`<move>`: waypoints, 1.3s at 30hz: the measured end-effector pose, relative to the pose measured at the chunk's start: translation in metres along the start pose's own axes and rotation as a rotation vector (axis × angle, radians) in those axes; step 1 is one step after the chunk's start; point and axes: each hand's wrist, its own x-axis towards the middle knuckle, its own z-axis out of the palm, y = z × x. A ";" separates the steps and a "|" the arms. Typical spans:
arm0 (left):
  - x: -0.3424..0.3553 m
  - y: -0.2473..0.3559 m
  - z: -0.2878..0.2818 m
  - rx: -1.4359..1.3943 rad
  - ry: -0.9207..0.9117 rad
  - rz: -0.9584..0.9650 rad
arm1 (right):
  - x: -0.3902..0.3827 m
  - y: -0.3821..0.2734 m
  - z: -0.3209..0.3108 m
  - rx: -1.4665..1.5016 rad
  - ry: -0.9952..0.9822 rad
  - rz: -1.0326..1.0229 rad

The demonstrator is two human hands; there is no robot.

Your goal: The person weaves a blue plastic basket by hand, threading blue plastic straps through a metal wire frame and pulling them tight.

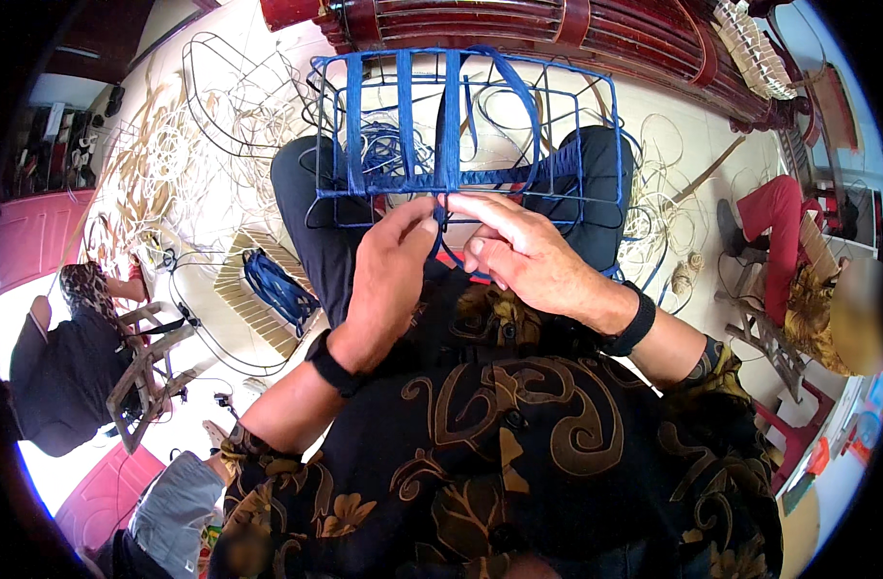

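Observation:
A wire basket frame (pixel 588 77) rests over my lap, with blue strips (pixel 403 106) wound along and across it. My left hand (pixel 395 261) is closed, thumb and forefinger pinched on a dangling blue strip at the frame's near lower edge, just left of centre. My right hand (pixel 520 253) is closed beside it, forefinger reaching to the same edge and strip, the other fingers curled; the exact grip is partly hidden. A loose loop of blue strip arches over the frame's right part, and a tangle of blue strip shows through its left part.
Dark red wooden furniture (pixel 518 29) runs along the far side. Pale strips (pixel 147 135) lie tangled on the floor. A woven tray (pixel 248 299) with blue coils is at my left. Co-workers sit at left (pixel 65 376), lower left (pixel 171 511) and right (pixel 764 212).

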 end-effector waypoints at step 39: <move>0.088 0.102 0.017 0.313 -0.272 -0.239 | -0.004 0.021 -0.005 0.045 -0.014 -0.155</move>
